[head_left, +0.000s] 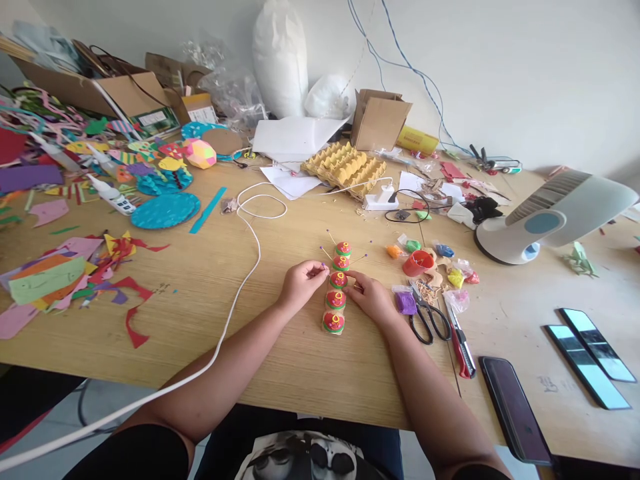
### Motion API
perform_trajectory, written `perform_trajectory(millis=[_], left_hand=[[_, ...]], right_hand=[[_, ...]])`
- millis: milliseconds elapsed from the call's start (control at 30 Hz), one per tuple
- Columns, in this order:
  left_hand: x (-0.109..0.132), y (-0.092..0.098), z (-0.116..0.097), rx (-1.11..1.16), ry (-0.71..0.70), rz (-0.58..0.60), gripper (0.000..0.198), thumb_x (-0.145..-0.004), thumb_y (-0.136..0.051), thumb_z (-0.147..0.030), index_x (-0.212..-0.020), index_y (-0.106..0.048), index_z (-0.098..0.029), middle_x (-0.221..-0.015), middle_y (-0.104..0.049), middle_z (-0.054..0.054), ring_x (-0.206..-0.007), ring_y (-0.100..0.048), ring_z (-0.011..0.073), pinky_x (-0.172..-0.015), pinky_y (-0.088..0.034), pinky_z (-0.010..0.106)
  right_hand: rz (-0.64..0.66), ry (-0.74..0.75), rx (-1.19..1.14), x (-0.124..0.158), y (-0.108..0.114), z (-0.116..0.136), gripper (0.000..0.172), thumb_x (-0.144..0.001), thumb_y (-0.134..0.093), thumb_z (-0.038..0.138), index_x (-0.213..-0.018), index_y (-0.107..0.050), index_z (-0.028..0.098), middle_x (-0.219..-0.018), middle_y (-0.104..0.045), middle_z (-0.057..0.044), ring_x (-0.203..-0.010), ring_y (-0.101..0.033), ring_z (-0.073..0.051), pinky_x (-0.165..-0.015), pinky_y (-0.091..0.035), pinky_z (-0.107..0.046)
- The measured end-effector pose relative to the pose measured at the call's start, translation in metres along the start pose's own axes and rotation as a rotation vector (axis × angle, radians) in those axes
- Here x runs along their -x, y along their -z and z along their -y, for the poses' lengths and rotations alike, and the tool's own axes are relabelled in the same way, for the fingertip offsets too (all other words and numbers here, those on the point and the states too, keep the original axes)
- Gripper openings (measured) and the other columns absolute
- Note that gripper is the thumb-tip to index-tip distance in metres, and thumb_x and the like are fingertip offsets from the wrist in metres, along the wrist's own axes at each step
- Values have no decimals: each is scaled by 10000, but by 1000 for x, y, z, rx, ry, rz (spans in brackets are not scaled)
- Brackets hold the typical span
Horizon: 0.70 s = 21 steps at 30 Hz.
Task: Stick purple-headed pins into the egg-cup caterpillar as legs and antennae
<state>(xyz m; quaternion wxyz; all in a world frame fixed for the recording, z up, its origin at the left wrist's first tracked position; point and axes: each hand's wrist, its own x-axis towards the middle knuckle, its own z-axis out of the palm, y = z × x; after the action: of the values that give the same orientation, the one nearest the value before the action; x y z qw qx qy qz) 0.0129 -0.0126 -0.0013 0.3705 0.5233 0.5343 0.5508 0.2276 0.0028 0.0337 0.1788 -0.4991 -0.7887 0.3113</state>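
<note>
A craft caterpillar [337,288] made of several round segments with red, green and yellow tops lies in a row on the wooden table [280,267]. Thin pins with purple heads stick out of its far segments. My left hand [301,283] is closed in a pinch on a purple-headed pin at the left side of the third segment. My right hand [371,295] rests on the right side of the same segment, fingers curled against it.
Black scissors [429,319], a red cutter [463,347], a red cup [417,263] and small bags of coloured bits lie right of my hands. A phone [515,408], two mirror strips [587,363], a white fan [550,217], a white cable [245,280], a yellow egg tray [350,168] and foam scraps [70,273] surround them.
</note>
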Motion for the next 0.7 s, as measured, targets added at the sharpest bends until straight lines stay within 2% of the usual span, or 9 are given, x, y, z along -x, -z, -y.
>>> perform_trajectory(millis=[233, 700], left_hand=[[-1, 1, -1, 30, 55, -13, 169, -769, -741, -345, -817, -697, -188, -882, -770, 51, -801, -722, 180, -774, -572, 296], [-2, 4, -1, 28, 141, -34, 160, -731, -750, -328, -734, -669, -190, -770, -748, 28, -735, -692, 166, -674, -523, 257]], right_hand=[[-3, -3, 12, 0, 0, 0, 424, -922, -593, 402, -1318, -644, 257, -697, -584, 30, -632, -505, -140, -613, -331, -254], [-7, 2, -1, 1, -1, -1, 424, -918, -594, 412, -1310, -647, 261, -696, -593, 29, -636, -516, -145, -615, -345, -254]])
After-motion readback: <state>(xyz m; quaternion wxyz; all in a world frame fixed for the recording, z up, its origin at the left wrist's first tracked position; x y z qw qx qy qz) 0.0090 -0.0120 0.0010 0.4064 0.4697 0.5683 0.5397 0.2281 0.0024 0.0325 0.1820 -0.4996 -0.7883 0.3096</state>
